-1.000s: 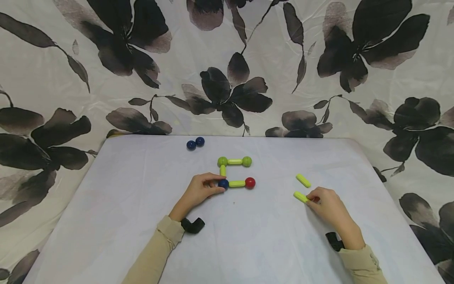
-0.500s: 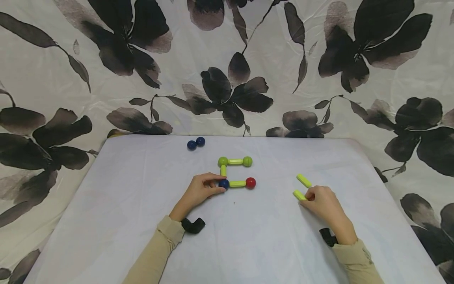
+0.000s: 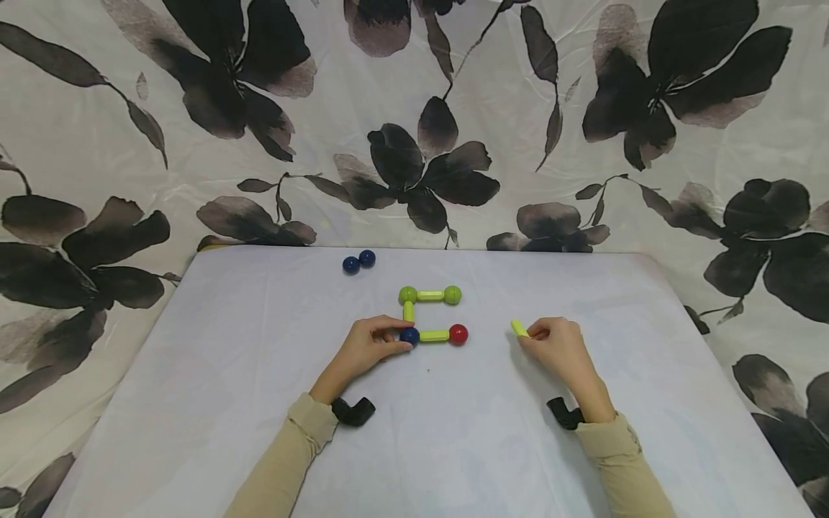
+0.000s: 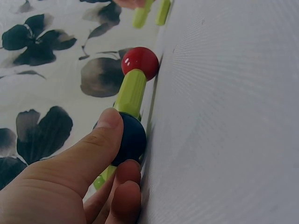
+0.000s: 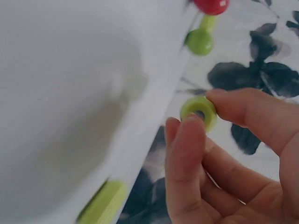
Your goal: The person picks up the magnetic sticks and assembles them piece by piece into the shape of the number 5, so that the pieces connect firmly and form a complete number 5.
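In the head view my left hand (image 3: pixel 364 347) pinches a dark blue ball (image 3: pixel 409 336) at a corner of a C-shaped build on the table. From that ball one yellow-green rod (image 3: pixel 434 336) runs right to a red ball (image 3: pixel 458 334). Another rod (image 3: pixel 409 311) leads back to a green ball (image 3: pixel 407 294), joined by a third rod (image 3: pixel 430 296) to a second green ball (image 3: pixel 452 295). To the right of the build, my right hand (image 3: pixel 562 354) grips a loose yellow-green rod (image 3: pixel 519 328) above the table; its ring-shaped end (image 5: pixel 200 113) shows in the right wrist view.
Two dark blue balls (image 3: pixel 359 262) lie together near the table's back edge. One more yellow-green rod (image 5: pixel 103 203) lies on the white table (image 3: pixel 479 439), hidden behind my right hand in the head view. A flower-patterned cloth (image 3: pixel 291 187) hangs behind the table.
My right hand has lifted one loose rod off the table and moved it left toward the build. My left hand keeps its hold on the blue ball without moving.
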Demonstrator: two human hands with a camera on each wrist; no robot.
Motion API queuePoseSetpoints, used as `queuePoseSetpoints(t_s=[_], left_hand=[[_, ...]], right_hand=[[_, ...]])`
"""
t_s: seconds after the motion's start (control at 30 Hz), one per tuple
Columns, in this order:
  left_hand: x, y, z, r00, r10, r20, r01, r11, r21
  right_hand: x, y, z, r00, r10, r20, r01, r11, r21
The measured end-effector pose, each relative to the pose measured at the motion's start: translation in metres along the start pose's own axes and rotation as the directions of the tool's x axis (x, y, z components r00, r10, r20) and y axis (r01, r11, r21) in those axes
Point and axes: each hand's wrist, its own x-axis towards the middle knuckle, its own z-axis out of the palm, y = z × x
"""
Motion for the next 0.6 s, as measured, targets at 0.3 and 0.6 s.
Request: queuePoseSetpoints(t_s=[0.3,0.6], left_hand=[[0.0,0.0,0.0,1.0,0.025,-0.003,-0.025,1.0,0.01],[-0.001,0.002,-0.001,1.0,0.025,-0.007,-0.025,1.0,0.018]], right_hand=[[0.015,-0.033,0.013,1.0,-0.018,0.013,0.016,0.984,0.175],[0.008,-0.054,0.034,0.992,-0.084,0.092,0.068,0.984,0.167]])
